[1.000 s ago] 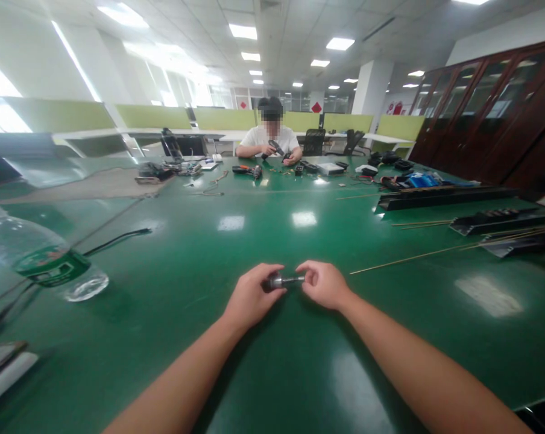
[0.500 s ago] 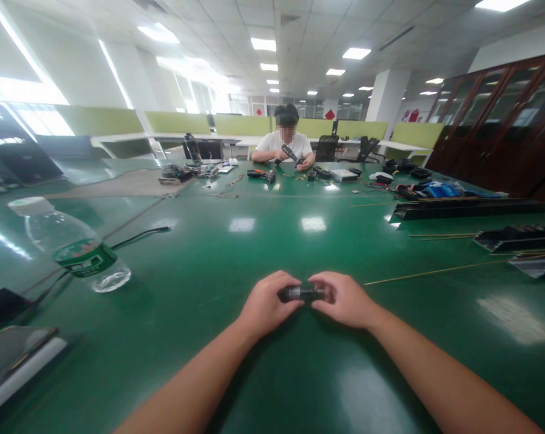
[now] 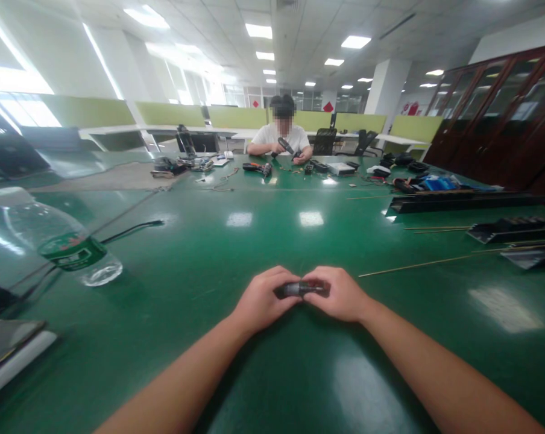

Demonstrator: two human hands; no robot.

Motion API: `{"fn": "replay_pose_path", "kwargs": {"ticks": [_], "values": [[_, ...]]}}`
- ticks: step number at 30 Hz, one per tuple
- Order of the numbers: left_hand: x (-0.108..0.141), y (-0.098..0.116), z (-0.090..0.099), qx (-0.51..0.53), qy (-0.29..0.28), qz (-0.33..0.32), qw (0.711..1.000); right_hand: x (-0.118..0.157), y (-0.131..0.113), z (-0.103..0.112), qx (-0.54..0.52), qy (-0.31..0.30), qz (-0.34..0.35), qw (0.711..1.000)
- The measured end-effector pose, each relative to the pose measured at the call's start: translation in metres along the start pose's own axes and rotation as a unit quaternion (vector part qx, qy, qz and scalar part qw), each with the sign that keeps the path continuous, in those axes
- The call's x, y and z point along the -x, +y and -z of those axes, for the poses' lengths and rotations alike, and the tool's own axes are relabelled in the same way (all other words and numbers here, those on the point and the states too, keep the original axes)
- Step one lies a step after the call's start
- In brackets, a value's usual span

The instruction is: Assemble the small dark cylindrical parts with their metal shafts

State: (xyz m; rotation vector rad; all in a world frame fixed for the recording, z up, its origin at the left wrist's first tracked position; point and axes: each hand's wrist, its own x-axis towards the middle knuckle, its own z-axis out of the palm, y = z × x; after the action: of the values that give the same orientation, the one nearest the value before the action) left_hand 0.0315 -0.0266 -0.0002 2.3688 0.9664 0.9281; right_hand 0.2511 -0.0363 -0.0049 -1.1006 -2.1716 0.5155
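Observation:
A small dark cylinder (image 3: pixel 295 289) with a greyish, shiny band lies sideways between my hands, low over the green table; its exact kind does not show. My left hand (image 3: pixel 262 299) is closed round its left end, thumb below and fingers above. My right hand (image 3: pixel 343 294) curls over the narrower right end, with thumb and fingers close on it. The fingertips of both hands nearly meet at the cylinder's middle. Parts of both ends are hidden inside the hands.
A tilted-looking water bottle (image 3: pixel 69 244) stands left, by a black cable (image 3: pixel 134 230). Thin brass-coloured rods (image 3: pixel 408 266) and black metal channels (image 3: pixel 462 202) lie right. Across the table (image 3: pixel 200 361) a person (image 3: pixel 279 135) holds a dark tool, near an orange-and-black power tool (image 3: pixel 257 169).
My right hand has moved in toward my left and its fingers have come closer round the cylinder's right end. The whole view has shifted slightly.

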Motion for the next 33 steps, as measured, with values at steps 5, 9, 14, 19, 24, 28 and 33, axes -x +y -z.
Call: {"fn": "replay_pose_path", "kwargs": {"ticks": [5, 9, 14, 19, 24, 28, 33], "values": [[-0.0001, 0.0014, -0.0001, 0.005, -0.010, -0.008, 1.000, -0.0004, -0.0007, -0.0005, 0.010, -0.010, 0.004, 1.000], [0.0005, 0.0001, -0.0014, 0.000, -0.005, -0.004, 1.000, -0.0010, -0.0019, -0.0013, 0.004, -0.019, 0.017, 1.000], [0.0004, 0.0006, -0.0033, -0.006, 0.010, -0.001, 1.000, -0.0016, -0.0017, -0.0010, 0.004, -0.022, 0.019, 1.000], [0.0001, 0.0018, -0.0041, -0.007, 0.021, 0.007, 1.000, -0.0018, -0.0004, -0.0006, 0.011, -0.023, 0.021, 0.999], [0.0007, 0.0010, -0.0039, -0.011, 0.024, 0.021, 0.999, -0.0017, 0.0012, -0.0018, 0.011, -0.022, 0.020, 0.999], [0.0003, 0.0016, -0.0039, -0.019, 0.027, 0.020, 0.999, -0.0021, 0.0022, -0.0018, 0.002, -0.018, 0.019, 1.000], [0.0003, 0.0011, -0.0043, -0.016, 0.033, 0.024, 0.999, -0.0021, 0.0021, -0.0007, -0.004, -0.018, 0.022, 1.000]]}}
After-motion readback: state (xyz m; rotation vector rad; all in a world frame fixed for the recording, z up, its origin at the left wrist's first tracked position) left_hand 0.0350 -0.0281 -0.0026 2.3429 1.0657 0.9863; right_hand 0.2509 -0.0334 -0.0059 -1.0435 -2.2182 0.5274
